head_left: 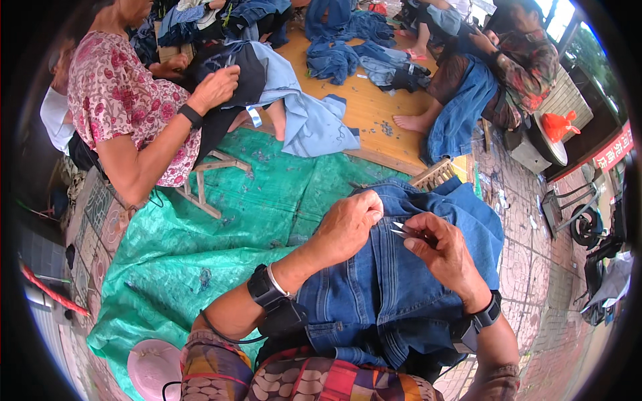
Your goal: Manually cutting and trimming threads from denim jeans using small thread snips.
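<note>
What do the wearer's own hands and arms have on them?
The left hand and right hand are ungloved. Left wrist: black strapped device, white band, black box, dark cable. Right wrist: black watch-like device, grey box. Multicoloured, patterned sleeves.

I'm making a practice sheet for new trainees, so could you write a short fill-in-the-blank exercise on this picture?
1. The camera wearer's ____ hand holds a pointed tool.
2. The left hand shows over a garment whose colour is ____.
3. The sheet spread on the ground is ____.
4. A round pink thing shows toward the picture's lower ____ corner.

Missing words: right; blue; green; left.
</note>
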`<state>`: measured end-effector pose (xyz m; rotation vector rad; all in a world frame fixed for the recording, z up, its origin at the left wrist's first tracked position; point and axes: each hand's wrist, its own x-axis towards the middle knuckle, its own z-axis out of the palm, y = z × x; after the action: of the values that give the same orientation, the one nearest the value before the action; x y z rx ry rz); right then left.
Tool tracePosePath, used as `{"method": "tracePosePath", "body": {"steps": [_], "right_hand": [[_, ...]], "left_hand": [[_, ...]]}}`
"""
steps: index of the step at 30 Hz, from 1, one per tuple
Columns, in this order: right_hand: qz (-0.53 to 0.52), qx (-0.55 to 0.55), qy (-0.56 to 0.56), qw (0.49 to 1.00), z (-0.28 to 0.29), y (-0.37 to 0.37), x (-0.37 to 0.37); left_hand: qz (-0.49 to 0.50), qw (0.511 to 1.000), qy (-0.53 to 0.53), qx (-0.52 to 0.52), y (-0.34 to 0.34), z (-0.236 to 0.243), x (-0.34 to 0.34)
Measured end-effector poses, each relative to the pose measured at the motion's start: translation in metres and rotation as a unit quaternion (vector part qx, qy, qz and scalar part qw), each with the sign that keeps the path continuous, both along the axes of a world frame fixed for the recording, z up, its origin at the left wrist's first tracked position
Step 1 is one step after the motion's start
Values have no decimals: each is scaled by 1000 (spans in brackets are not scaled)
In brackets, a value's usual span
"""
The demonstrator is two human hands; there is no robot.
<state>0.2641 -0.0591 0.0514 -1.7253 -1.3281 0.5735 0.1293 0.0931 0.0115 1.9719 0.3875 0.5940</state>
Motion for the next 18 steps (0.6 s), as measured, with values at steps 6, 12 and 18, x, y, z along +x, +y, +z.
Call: {"method": "tracePosePath", "body": {"steps": [6,12,18], "right_hand": [[3,-46,-73,996,8,17,-4],[22,-58,-125,990,10,26,-5],[4,-126,-41,991,13,29,-4]], "left_hand": [[24,997,-38,62,0,-7,-1],[28,997,-49,51,-2,-9,-1],[20,998,-34,59,-3,-8,-3]]}}
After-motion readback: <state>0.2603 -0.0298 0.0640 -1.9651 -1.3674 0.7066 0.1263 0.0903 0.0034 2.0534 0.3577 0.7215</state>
